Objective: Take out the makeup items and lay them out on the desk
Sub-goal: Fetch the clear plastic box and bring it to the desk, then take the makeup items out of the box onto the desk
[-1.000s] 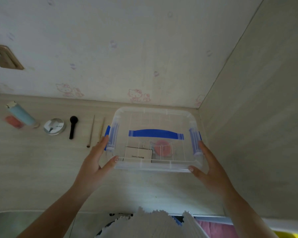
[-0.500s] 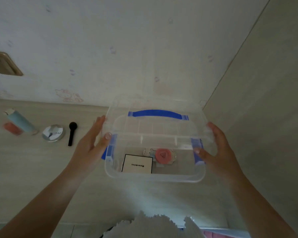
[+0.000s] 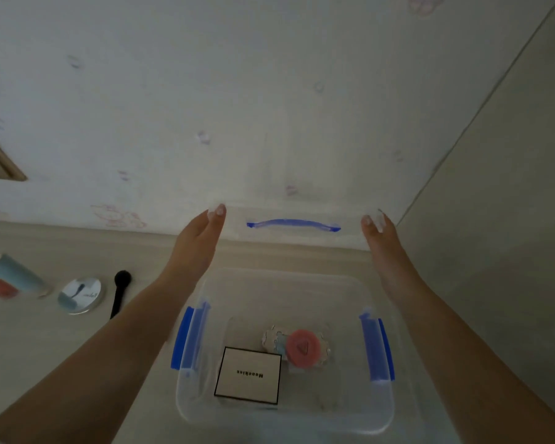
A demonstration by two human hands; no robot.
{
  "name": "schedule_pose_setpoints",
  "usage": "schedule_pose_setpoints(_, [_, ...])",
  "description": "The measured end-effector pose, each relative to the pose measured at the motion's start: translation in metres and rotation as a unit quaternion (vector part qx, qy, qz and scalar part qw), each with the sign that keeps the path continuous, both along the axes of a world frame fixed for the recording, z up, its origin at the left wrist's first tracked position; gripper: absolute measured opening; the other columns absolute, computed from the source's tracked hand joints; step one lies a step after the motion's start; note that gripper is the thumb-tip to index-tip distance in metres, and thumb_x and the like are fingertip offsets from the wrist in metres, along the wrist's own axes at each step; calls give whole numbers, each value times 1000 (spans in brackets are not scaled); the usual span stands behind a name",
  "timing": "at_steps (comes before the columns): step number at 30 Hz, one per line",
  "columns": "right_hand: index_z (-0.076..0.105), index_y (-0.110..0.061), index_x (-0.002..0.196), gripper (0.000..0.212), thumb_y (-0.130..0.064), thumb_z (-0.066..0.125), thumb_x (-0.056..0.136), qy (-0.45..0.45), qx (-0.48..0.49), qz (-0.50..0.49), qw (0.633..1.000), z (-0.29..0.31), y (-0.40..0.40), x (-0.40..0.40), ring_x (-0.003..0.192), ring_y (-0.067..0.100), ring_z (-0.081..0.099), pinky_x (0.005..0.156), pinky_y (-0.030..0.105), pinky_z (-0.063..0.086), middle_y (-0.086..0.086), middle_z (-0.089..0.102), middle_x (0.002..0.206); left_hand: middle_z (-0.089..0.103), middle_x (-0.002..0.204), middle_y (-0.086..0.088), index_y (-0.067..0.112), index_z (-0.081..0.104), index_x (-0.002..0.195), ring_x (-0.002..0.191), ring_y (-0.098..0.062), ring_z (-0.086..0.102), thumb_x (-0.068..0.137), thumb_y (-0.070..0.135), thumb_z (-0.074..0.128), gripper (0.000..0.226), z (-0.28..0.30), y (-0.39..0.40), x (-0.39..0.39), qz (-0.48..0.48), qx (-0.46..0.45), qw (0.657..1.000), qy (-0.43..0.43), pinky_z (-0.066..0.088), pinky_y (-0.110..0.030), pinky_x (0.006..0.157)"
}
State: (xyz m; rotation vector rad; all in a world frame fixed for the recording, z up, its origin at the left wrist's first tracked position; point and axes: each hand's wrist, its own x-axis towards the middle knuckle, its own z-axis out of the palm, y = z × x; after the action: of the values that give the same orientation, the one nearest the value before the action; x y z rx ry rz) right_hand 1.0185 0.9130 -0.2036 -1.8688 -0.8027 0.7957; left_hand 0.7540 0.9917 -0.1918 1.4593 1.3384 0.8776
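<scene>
My left hand (image 3: 199,241) and right hand (image 3: 382,241) hold the clear lid (image 3: 293,216) by its ends, fingers clamped on its edges, raised near the wall. Below, the open box (image 3: 285,421) rests on the tabletop (image 3: 61,354), containing a square compact (image 3: 249,375) and a pink round item (image 3: 302,347). Left of the box: black brush (image 3: 120,291), round mirror (image 3: 80,295), blue tube (image 3: 13,274).
</scene>
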Motion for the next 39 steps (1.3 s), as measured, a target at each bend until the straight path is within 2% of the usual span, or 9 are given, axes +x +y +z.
schedule_pose_setpoints(4, [6, -30, 150, 84, -43, 59, 87, -11, -28, 37, 999, -10, 12, 5, 139, 19, 31, 96, 30, 31, 10, 23, 153, 46, 142, -8, 13, 43, 139, 132, -24, 41, 90, 62, 33, 70, -8, 31, 12, 12, -98, 995, -2, 30, -43, 111])
schedule_pose_setpoints(10, [22, -23, 149, 76, -38, 62, 87, -3, -69, 18, 997, -27, 24, 11, 135, 21, 37, 89, 30, 36, 9, 30, 150, 42, 147, -4, 18, 38, 141, 135, -24, 38, 86, 68, 37, 74, -24, 59, 17, 2, -162, 987, 1, 27, -49, 112])
schedule_pose_setpoints(13, [24, -24, 148, 73, -39, 62, 87, -15, -93, 11, 996, -36, 28, 13, 130, 22, 41, 86, 30, 39, 8, 32, 149, 36, 150, -2, 27, 31, 144, 137, -26, 35, 72, 80, 42, 91, -34, 65, 17, 8, -191, 981, 4, 25, -54, 111])
schedule_pose_setpoints(16, [20, -22, 149, 75, -39, 61, 88, -2, -127, 24, 992, -41, 31, 15, 133, 25, 40, 96, 35, 39, 9, 29, 152, 44, 141, -3, 19, 36, 141, 129, -26, 42, 84, 68, 44, 76, -43, 70, 18, 17, -207, 978, 9, 30, -49, 109])
schedule_pose_setpoints(19, [19, -21, 150, 75, -41, 57, 89, 9, -158, 43, 986, -47, 31, 16, 136, 24, 36, 102, 35, 35, 7, 29, 153, 50, 116, -3, 13, 45, 134, 109, -20, 46, 94, 49, 44, 54, -52, 70, 21, 8, -210, 978, 13, 35, -38, 95])
schedule_pose_setpoints(21, [19, -21, 150, 73, -41, 56, 90, 8, -166, 47, 985, -49, 31, 16, 136, 24, 37, 99, 34, 35, 7, 30, 153, 51, 117, -3, 15, 46, 134, 105, -19, 46, 95, 38, 48, 45, -58, 69, 20, 14, -213, 977, 12, 36, -36, 89])
schedule_pose_setpoints(29, [24, -23, 148, 68, -40, 57, 90, 19, -165, 28, 986, -55, 35, 19, 132, 26, 42, 98, 37, 39, 8, 35, 150, 54, 115, -7, 17, 44, 135, 103, -21, 51, 91, 16, 50, 45, -65, 69, 21, 24, -204, 978, 37, 39, -35, 87])
schedule_pose_setpoints(34, [21, -26, 148, 70, -40, 57, 90, 28, -153, 20, 988, -53, 31, 20, 130, 25, 43, 93, 34, 40, 5, 36, 149, 54, 125, -4, 18, 37, 141, 107, -22, 49, 92, 18, 51, 51, -65, 66, 21, 0, -197, 979, 43, 38, -35, 91])
schedule_pose_setpoints(39, [21, -27, 149, 67, -37, 56, 91, 13, -97, 30, 995, -35, 16, 16, 133, 20, 39, 94, 29, 33, 3, 35, 150, 33, 152, -4, 25, 26, 147, 135, -23, 37, 91, 25, 55, 63, -59, 63, 10, -16, -183, 981, 59, 31, -37, 106])
